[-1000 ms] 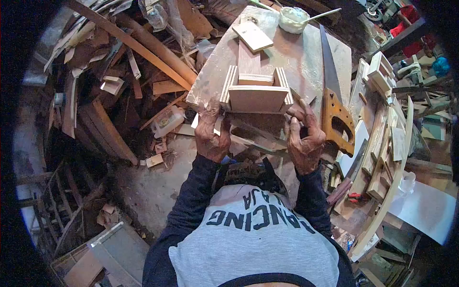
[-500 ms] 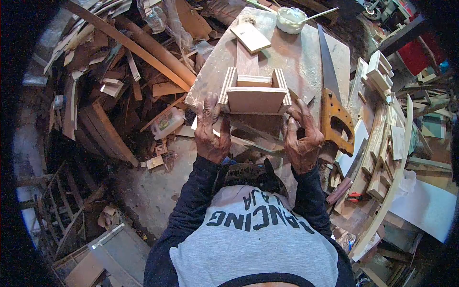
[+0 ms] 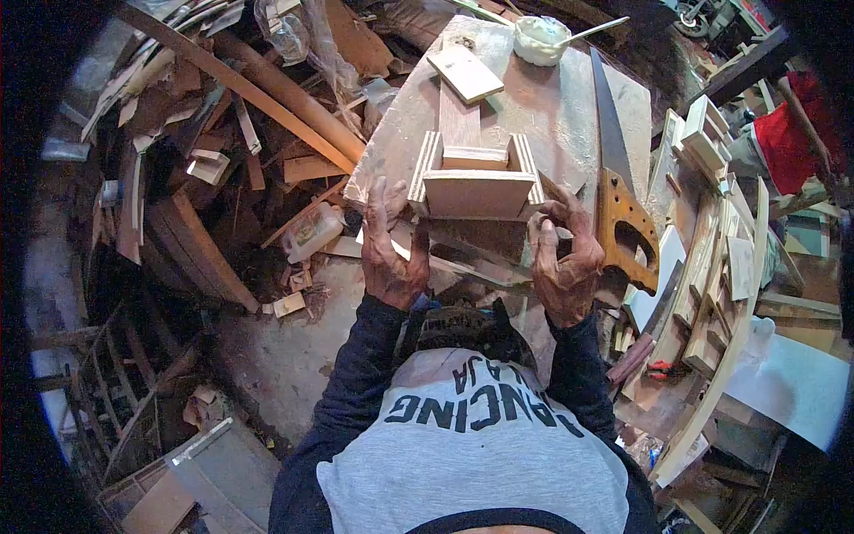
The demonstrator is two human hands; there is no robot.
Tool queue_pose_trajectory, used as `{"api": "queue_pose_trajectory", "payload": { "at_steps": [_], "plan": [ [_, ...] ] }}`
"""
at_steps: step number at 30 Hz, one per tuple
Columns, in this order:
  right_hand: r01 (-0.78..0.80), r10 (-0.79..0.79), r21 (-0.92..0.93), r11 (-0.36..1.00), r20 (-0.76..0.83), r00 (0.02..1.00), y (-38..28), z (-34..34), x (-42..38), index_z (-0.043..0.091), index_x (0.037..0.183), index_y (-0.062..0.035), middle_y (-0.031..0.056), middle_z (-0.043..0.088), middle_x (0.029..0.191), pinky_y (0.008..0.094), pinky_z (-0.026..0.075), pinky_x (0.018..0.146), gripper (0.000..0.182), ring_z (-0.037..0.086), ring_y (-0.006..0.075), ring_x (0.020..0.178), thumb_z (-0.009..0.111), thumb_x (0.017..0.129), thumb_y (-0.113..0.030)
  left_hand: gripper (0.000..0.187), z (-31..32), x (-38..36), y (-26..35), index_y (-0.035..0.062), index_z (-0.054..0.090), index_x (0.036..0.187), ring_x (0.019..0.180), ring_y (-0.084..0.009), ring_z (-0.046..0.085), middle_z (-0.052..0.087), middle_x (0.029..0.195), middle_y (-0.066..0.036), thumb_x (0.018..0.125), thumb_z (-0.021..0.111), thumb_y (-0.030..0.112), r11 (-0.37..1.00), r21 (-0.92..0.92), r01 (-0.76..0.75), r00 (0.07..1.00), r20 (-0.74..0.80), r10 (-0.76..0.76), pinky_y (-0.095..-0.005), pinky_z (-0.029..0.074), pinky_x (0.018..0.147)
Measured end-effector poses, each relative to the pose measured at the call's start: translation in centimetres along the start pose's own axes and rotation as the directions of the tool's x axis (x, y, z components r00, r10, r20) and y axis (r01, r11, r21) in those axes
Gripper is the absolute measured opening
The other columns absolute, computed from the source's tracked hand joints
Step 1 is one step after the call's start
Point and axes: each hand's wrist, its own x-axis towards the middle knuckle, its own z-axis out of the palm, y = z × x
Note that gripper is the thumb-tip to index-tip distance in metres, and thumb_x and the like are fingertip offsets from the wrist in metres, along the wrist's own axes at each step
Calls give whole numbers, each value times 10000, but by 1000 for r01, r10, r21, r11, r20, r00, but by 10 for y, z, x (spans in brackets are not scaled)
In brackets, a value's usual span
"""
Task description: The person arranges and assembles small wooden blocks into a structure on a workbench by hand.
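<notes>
A small open wooden box (image 3: pixel 479 194) with layered plywood sides stands near the front edge of the worktable (image 3: pixel 556 107). At its left front corner is my left hand (image 3: pixel 393 254), with thumb and fingers about the corner. My right hand (image 3: pixel 567 258) pinches the right front corner with curled fingers. The fingertips are partly hidden against the wood. Behind the box, a flat wooden strip (image 3: pixel 459 116) lies under a pale rectangular block (image 3: pixel 465 74). A handsaw (image 3: pixel 623 209) lies just right of my right hand, its blade pointing away from me.
A white bowl (image 3: pixel 539 44) with a stick stands at the table's far edge. Wood scraps (image 3: pixel 213 165) pile up on the left, near a plastic container (image 3: pixel 311 233). Boards and small wooden boxes (image 3: pixel 704 133) line the right. A person in red (image 3: pixel 805 125) is at the upper right.
The box has shifted slightly toward me, with both hands staying at its front corners. At the upper right, more of the person in red has come into view.
</notes>
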Motion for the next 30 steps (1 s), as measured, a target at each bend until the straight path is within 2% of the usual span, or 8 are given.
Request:
{"api": "queue_pose_trajectory", "payload": {
  "at_steps": [1,4,7,16,19,22,26,30],
  "plan": [
    [10,-10,4,1000,-3,1000,-1,0,1,502,1341,-18,170,687,1016,428,521,845,465,680,333,951,525,877,6,627,0,1,1,-90,331,1426,1185,-358,583,601,1273,-234,926,627,146,999,32,-43,999,-12,43,-418,406,1059],
    [21,-22,-36,999,-25,999,1,2,2,537,1347,-63,170,700,1028,358,547,826,476,694,239,918,517,882,36,673,0,1,-6,-92,294,1443,1167,-344,596,606,1261,-234,914,638,142,999,44,-25,1000,15,24,-412,414,1050],
    [-2,2,-37,999,-2,1000,6,3,2,541,1336,-62,174,697,1043,371,544,839,467,694,256,941,506,881,34,699,-1,-1,-11,-91,279,1451,1172,-335,595,604,1264,-231,906,649,144,997,63,-49,998,43,47,-411,416,1049],
    [214,-209,-288,934,49,977,12,-2,0,511,1333,16,167,695,1065,410,526,870,487,693,299,967,528,847,28,801,0,2,-3,-77,251,1468,1177,-318,581,597,1271,-221,857,716,154,1000,-17,15,998,64,-14,-405,407,1053],
    [-14,14,-132,991,1,1000,-11,-6,-4,484,1352,22,162,696,1093,401,525,877,499,694,300,974,529,856,14,842,-3,2,-2,-76,250,1469,1164,-315,584,603,1260,-215,842,743,191,999,52,-16,997,71,12,-406,395,1061],
    [31,-32,-153,988,-5,999,-8,-7,-8,446,1377,29,150,702,1088,398,525,884,522,694,304,977,545,866,-7,871,-5,2,3,-76,250,1467,1161,-317,583,609,1246,-209,830,761,225,998,58,19,996,88,-24,-410,382,1068],
    [112,-103,-216,970,50,993,-6,-9,-13,556,1292,-1,166,640,1251,401,524,890,421,688,317,1012,562,871,-26,857,-3,3,7,-74,266,1456,1160,-317,582,608,1242,-209,836,763,249,996,18,91,993,78,-93,-412,381,1065],
    [70,-58,-225,972,61,996,-7,-10,-16,658,1175,-39,181,531,1407,407,522,902,316,670,326,1069,582,868,-43,819,-1,4,3,-76,286,1438,1160,-317,587,601,1245,-214,852,755,251,994,113,0,1000,26,-3,-412,406,1047]
  ]
}}
